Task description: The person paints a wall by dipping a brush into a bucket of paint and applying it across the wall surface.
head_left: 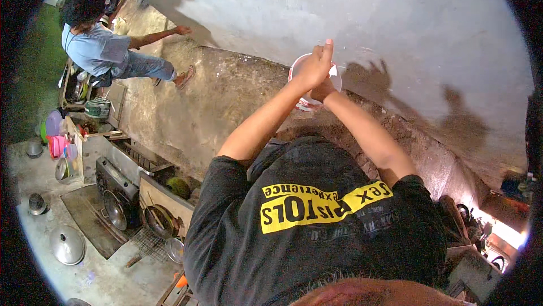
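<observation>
- against the grey wall (pixel 396 17): white bucket (pixel 335 79), raised ahead of the chest.
- left hand (pixel 312 68): grip clamped on the bucket rim, one finger pointing up.
- right hand (pixel 321 91): beneath the bucket; grip state cannot be told.
- far left: another person (pixel 99 48), hand on the wall.
- lower left: pots and lid (pixel 67 244) on the floor.

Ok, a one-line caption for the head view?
Both hands, left hand and right hand, hold a white bucket at a grey wall; another person touches it nearby.
</observation>
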A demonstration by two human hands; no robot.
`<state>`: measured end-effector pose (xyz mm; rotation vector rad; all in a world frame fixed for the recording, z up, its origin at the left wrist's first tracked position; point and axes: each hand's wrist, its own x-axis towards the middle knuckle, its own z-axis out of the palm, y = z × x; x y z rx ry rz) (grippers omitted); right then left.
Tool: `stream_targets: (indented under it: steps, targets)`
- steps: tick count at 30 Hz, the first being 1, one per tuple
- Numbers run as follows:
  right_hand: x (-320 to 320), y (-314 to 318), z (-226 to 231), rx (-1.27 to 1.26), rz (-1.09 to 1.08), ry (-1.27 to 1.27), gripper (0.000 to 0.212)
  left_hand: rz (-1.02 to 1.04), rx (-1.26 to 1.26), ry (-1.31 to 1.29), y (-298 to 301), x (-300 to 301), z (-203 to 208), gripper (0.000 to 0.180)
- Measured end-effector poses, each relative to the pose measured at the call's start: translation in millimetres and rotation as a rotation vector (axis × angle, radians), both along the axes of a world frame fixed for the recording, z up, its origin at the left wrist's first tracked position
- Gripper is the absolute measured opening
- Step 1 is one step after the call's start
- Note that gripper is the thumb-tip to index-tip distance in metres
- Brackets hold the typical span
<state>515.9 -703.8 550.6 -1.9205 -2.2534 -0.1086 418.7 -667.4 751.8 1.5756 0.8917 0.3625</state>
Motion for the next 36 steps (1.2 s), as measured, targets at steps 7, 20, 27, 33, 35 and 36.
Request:
stream_targets:
  steps: [7,20,27,33,35,36]
  targets:
    - [-4,-9,27,-0.261,0.080,-0.170,0.051,0.096,0.018,-0.069,-7,2,-17,0.078]
    - [46,-47,51,-0.424,-0.328,0.560,0.038,0.123,-0.156,-0.127,0,15,-51,0.074]
    - [46,-96,113,-0.528,-0.748,1.621,0.020,0.082,-0.393,-0.217,16,19,-92,0.086]
    - [84,-154,117,-0.353,-0.628,2.024,0.019,0.360,-0.446,-0.262,21,29,-86,0.086]
    - [109,-168,105,-0.280,-0.598,2.076,0.022,0.410,-0.482,-0.276,28,24,-92,0.091]
    - [124,-173,108,-0.236,-0.652,2.053,0.023,0.442,-0.503,-0.294,28,24,-93,0.090]
